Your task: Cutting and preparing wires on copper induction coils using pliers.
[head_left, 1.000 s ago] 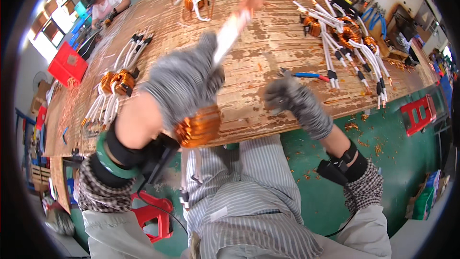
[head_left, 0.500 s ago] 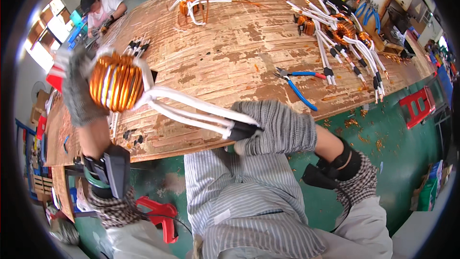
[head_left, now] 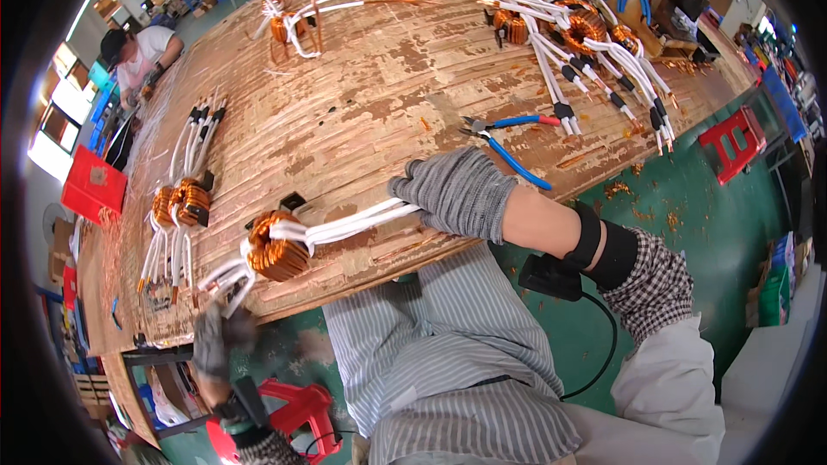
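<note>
Change: since half a second ago we have brought the copper coil (head_left: 277, 245) down from the air onto the workbench (head_left: 362, 95), near its front edge.
Workbench: worn wood, our landmark.
Right hand (head_left: 457, 194): gloved, fingers clamped on the coil's white leads (head_left: 357, 221) at the bench's front edge.
Left hand (head_left: 215, 340): gloved, blurred, below the bench edge; we cannot tell its fingers.
Blue pliers (head_left: 512, 142): on the bench, just beyond our right hand.
</note>
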`<move>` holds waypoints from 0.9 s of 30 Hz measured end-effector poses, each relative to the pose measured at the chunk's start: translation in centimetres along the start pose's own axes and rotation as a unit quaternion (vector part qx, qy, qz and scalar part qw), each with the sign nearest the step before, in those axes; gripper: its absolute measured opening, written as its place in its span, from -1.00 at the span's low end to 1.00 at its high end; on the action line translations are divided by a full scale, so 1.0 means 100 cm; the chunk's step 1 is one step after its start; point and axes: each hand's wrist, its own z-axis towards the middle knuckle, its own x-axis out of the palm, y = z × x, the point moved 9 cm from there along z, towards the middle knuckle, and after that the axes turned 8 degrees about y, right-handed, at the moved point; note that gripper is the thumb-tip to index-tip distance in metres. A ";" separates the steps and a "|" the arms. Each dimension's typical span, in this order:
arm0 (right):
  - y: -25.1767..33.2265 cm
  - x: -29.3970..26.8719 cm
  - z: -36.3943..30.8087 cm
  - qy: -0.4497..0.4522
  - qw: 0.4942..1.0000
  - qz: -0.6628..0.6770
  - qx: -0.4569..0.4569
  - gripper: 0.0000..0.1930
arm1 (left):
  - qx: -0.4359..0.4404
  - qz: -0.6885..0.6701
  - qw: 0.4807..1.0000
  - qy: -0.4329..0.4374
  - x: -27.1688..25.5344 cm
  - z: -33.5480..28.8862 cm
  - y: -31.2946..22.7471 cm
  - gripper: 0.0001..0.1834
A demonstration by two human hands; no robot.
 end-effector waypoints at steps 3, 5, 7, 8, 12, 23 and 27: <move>-0.006 0.009 0.007 0.030 0.999 -0.012 0.009 -0.58 | -0.171 -0.116 0.962 0.180 0.014 -0.023 -0.021 -0.59; -0.010 0.016 0.005 0.016 1.000 -0.008 0.010 -0.57 | -0.165 -0.008 0.979 0.122 0.011 -0.017 -0.032 -0.61; -0.014 0.017 0.001 0.023 0.999 -0.012 0.028 -0.54 | -0.133 0.102 0.986 0.015 -0.001 -0.005 -0.054 -0.63; -0.018 0.017 -0.002 0.028 0.998 -0.016 0.045 -0.51 | -0.096 0.209 0.968 -0.096 -0.019 -0.002 -0.073 -0.64; -0.035 -0.029 -0.052 -0.178 0.984 -0.009 0.013 -0.54 | -0.182 0.154 0.946 -0.220 -0.101 -0.011 -0.020 -0.70; -0.116 0.017 -0.090 -0.100 0.941 -0.029 0.321 -0.76 | 0.365 0.251 0.895 0.052 0.162 0.027 -0.267 -0.81; -0.130 -0.019 -0.117 -0.256 0.907 0.094 0.320 -0.78 | 0.301 0.213 0.911 0.184 0.228 0.077 -0.260 -0.72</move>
